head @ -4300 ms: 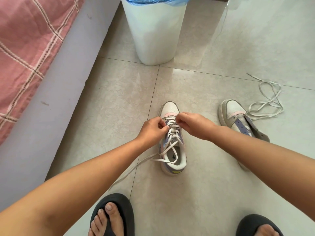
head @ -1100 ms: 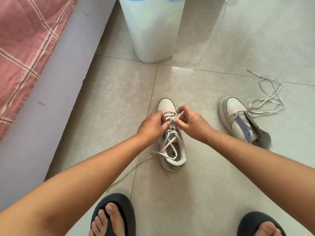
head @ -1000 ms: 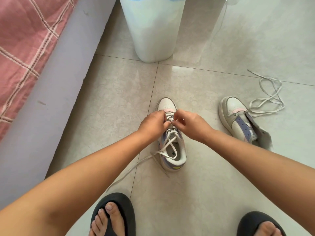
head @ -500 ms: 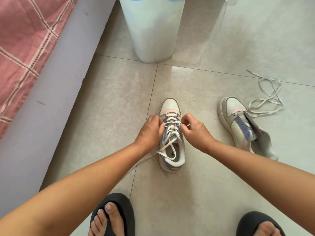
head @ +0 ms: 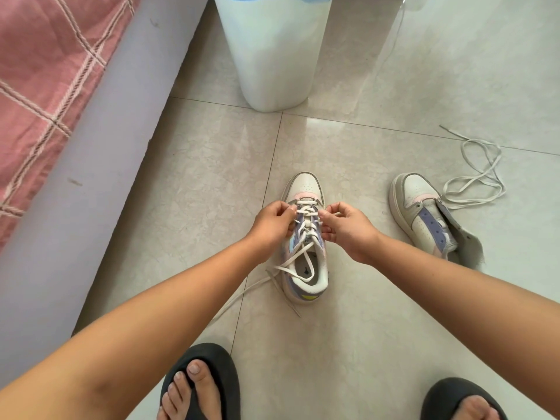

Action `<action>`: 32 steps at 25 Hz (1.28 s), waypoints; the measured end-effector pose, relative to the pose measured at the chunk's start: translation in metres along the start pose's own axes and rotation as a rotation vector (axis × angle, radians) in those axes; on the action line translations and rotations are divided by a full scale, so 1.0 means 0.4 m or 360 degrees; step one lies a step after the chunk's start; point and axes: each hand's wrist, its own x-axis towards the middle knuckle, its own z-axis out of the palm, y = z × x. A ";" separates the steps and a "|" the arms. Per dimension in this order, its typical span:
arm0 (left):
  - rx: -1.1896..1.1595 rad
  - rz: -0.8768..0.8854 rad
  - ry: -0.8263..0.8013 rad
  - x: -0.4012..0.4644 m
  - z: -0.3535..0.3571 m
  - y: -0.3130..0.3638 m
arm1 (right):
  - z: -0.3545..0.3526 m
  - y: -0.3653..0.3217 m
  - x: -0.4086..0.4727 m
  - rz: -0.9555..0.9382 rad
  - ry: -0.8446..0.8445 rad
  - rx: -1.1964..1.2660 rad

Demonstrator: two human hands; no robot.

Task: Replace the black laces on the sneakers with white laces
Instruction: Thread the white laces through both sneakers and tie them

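Both hands, left hand (head: pixel 272 223) and right hand (head: pixel 345 227), pinch the white lace (head: pixel 306 211) on the near sneaker (head: pixel 306 237), snugging lower rows; next, upper eyelets.

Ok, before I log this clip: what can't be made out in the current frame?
Head view only:
- What the left hand and right hand fingertips pinch on the laced sneaker: curled fingers hide it.
- Second sneaker: heel hidden behind the right forearm.
- Bin: top cut off by the frame edge.
- Black laces: none in view.
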 end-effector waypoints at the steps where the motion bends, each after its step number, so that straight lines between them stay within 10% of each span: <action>1: 0.0205 0.0048 0.0072 -0.002 -0.005 0.003 | 0.000 -0.010 -0.003 -0.0017 0.0073 -0.0218; 5: 0.1241 0.0047 -0.0147 -0.019 -0.015 0.047 | 0.007 -0.046 -0.021 0.0073 0.0002 -0.1366; 11: 0.1838 -0.0030 -0.0551 -0.003 0.026 0.121 | 0.047 -0.080 -0.013 0.0189 -0.0300 -0.1467; 19: 0.1287 0.0337 -0.0479 -0.016 -0.034 0.053 | -0.055 -0.046 -0.028 -0.0093 -0.0265 -0.0836; 32: 0.1500 0.0295 -0.0125 -0.023 -0.009 0.073 | 0.060 -0.086 -0.009 -0.0401 -0.0011 -0.1831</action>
